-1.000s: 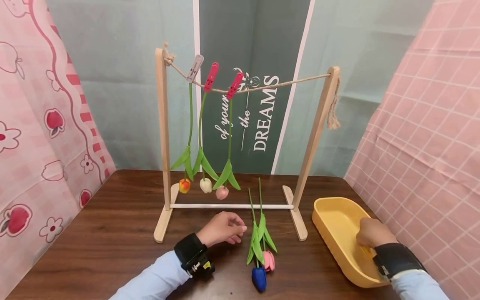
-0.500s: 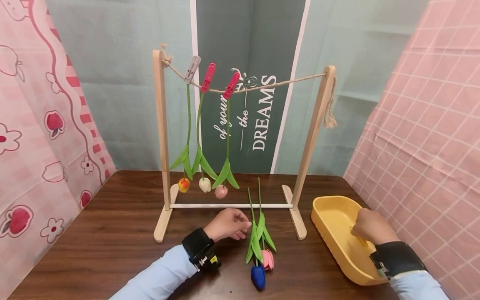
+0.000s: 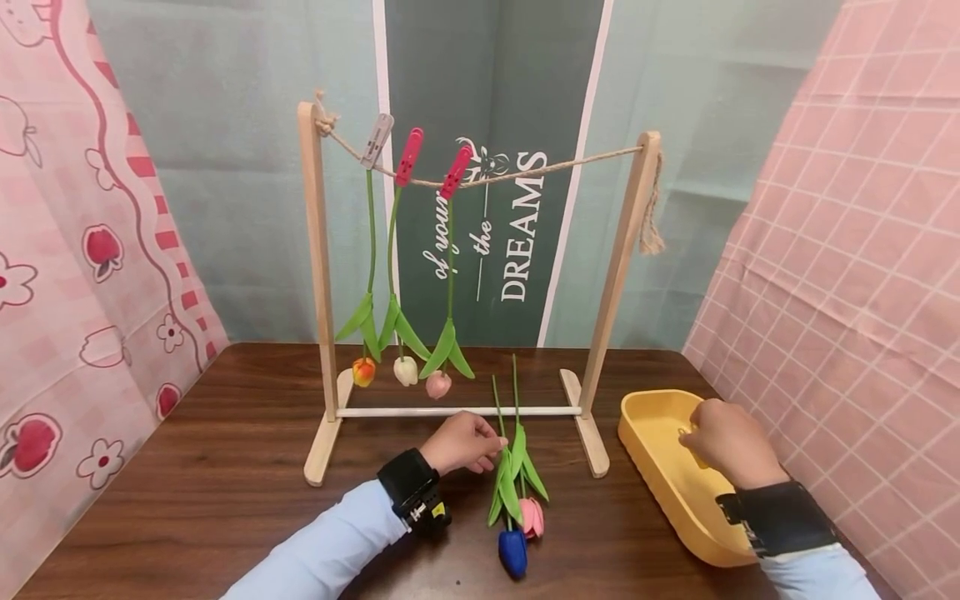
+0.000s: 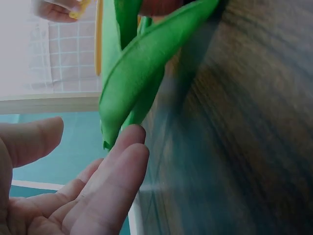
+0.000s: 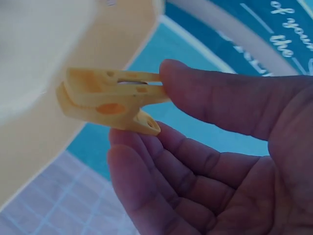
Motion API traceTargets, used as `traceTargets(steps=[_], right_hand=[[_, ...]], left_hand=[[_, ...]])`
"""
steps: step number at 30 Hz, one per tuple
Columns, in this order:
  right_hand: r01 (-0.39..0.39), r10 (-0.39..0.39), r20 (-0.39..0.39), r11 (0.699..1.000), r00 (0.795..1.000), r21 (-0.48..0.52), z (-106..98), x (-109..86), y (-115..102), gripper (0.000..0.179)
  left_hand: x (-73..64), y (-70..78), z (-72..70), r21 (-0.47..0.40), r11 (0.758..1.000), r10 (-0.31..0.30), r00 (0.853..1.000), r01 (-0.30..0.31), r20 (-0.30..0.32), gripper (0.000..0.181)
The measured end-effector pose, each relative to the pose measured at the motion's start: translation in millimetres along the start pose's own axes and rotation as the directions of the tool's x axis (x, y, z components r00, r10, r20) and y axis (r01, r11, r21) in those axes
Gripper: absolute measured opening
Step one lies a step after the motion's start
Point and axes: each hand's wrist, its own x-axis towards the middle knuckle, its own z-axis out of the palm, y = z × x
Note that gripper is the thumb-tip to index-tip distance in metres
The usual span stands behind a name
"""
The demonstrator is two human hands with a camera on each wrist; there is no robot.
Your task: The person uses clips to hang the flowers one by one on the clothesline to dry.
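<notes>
My right hand [image 3: 731,442] pinches a yellow clothespin [image 5: 105,100] between thumb and fingers, over the yellow tray [image 3: 637,433]. A blue tulip [image 3: 513,553] and a pink tulip [image 3: 532,518] lie side by side on the table, stems pointing away. Beside their green leaves [image 4: 132,68] is my left hand [image 3: 465,442], thumb and fingers apart, fingertips right at a leaf's edge. From the rope [image 3: 555,167] hang an orange tulip [image 3: 363,372], a white tulip [image 3: 406,371] and a pale pink tulip [image 3: 438,384], heads down. A grey clothespin [image 3: 377,142] and two red clothespins [image 3: 409,157] clip their stems.
The rope's wooden stand has a left post [image 3: 318,258], a right post [image 3: 621,267] and a low white crossbar [image 3: 420,412]. Its feet rest on the brown wood table [image 3: 225,467]. Fabric curtains [image 3: 825,250] enclose the back and sides.
My right hand has risen from inside the tray and moved toward its far left, bringing the yellow clothespin. My left hand has slid right, up to the tulip leaves.
</notes>
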Motion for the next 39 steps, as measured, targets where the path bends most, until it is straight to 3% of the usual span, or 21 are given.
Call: traceTargets(steps=[4,7,17,31,39], right_hand=[[0.019,-0.02,-0.064,1.0,0.998,-0.007,-4,0.5,-18,0.031],[0.033,-0.034,-0.103,0.999,0.994,-0.018,-6,1.2,-33,0.02],[0.037,-0.034,-0.122,0.999,0.992,0.024,-7,-0.3,-66,0.034],[0.098,-0.091,-0.18,0.995,0.979,0.033,4,1.7,-87,0.032],[0.11,-0.095,-0.215,0.992,0.972,0.057,12,1.6,-91,0.03]], left_hand=[[4.7,2.0,-0.1,0.039,0.999,-0.007,1.0,0.008,-0.007,0.021],[7.5,4.2,0.2,0.052,0.998,-0.021,1.0,0.021,-0.008,0.023],[15.6,4.2,4.7,0.049,0.998,-0.049,0.999,0.048,0.004,0.022],[29.0,-5.3,9.9,0.038,0.996,-0.079,0.997,0.079,0.004,0.028],[26.6,-4.7,13.7,0.042,0.996,-0.076,0.997,0.077,-0.014,0.029]])
